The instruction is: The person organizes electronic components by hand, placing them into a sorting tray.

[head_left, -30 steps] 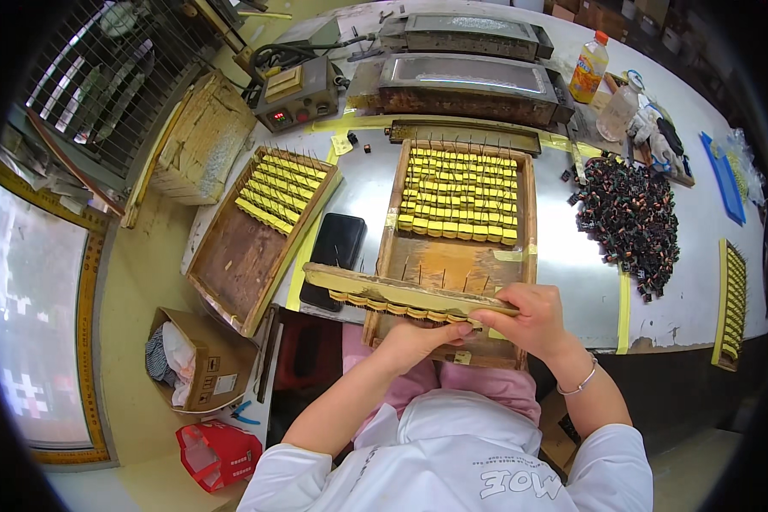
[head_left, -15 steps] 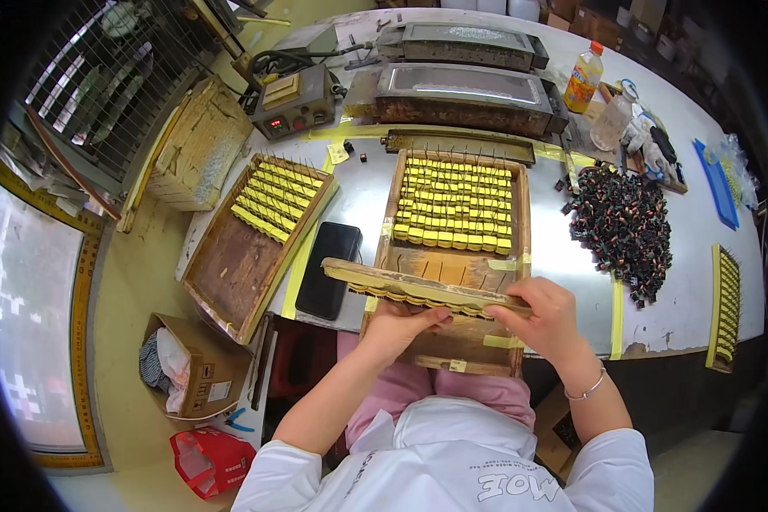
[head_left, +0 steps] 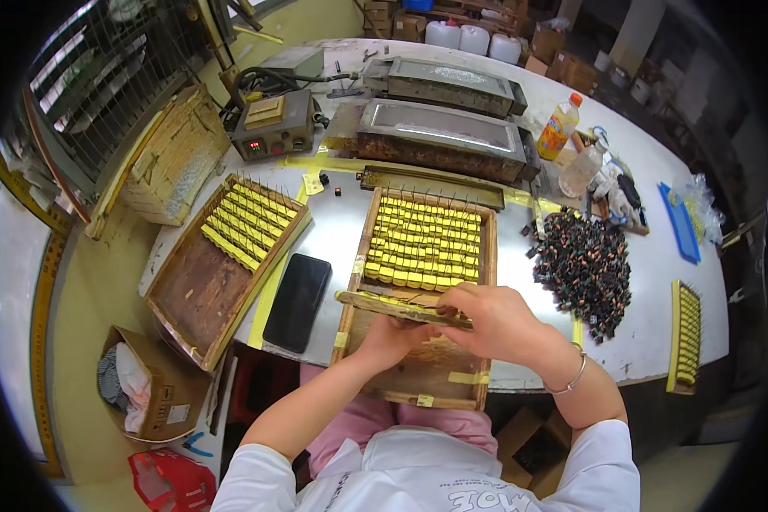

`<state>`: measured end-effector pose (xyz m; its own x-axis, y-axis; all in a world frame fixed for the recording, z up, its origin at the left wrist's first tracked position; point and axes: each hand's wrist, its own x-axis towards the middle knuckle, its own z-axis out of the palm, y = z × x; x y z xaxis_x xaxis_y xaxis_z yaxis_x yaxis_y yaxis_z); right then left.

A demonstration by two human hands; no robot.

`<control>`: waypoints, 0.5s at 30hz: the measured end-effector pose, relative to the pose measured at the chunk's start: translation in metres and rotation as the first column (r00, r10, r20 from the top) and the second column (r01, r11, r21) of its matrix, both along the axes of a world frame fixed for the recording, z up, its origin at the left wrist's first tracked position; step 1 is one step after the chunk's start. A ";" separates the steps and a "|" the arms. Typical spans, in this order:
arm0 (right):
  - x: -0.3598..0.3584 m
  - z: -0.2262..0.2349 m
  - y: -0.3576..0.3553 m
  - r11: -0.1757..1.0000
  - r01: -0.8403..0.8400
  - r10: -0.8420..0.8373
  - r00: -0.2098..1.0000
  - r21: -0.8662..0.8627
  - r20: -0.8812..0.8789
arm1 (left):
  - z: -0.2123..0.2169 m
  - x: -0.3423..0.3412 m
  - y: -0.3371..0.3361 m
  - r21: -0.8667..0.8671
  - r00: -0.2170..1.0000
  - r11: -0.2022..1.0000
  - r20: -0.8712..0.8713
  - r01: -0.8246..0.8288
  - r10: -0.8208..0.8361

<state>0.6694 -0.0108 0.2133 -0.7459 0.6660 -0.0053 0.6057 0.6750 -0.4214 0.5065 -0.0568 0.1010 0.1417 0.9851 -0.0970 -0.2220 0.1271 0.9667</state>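
A long wooden strip (head_left: 363, 302) with yellow pieces along its far side is held level above the near half of a wooden tray (head_left: 347, 328). From below, my left hand (head_left: 392, 343) grips the strip near its middle, thumb pointing right. My right hand (head_left: 497, 322) is closed round the strip's right part, its bent fingers over the top and hiding that end. Just beyond the strip, several rows of yellow-wrapped blocks (head_left: 422, 243) with thin upright wires fill the tray's far half.
A second wooden tray (head_left: 188, 294) with similar yellow rows lies left, beside a black phone (head_left: 298, 302). Right of the middle tray is a heap of small black parts (head_left: 582, 269). Farther back stand metal heating boxes (head_left: 439, 136), a control box (head_left: 273, 128) and an orange drink bottle (head_left: 560, 128).
The strip has turned, so its yellow pieces now face away from me rather than hanging beneath it. My right hand has come over its top, closer to my left. The whole view has shifted.
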 end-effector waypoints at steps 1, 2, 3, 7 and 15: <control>-0.007 -0.001 0.004 1.000 -0.009 0.009 1.000 0.002 0.017 | -0.002 -0.006 0.003 0.002 1.000 1.000 0.017 -0.009 0.009; -0.014 -0.002 0.007 0.999 -0.031 0.031 0.999 0.028 -0.010 | -0.005 -0.012 0.006 -0.065 0.999 0.998 0.032 -0.004 0.006; -0.022 -0.004 0.012 0.997 -0.053 0.055 0.998 0.053 -0.038 | -0.008 -0.018 0.009 -0.133 0.999 0.991 0.047 0.003 0.004; -0.053 -0.019 0.033 0.981 -0.086 0.100 0.992 0.176 -0.074 | -0.015 -0.040 0.023 -0.140 0.997 0.989 0.060 -0.042 0.051; -0.107 -0.049 0.147 0.922 -0.019 0.067 0.992 0.388 -0.109 | -0.048 -0.072 0.043 -0.021 0.997 0.998 -0.058 0.057 -0.058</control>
<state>0.5623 0.1367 0.1644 -0.7534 0.5662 0.3344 0.5345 0.8235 -0.1901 0.4347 -0.0134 0.0531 0.1913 0.9735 -0.1254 -0.1570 0.1565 0.9751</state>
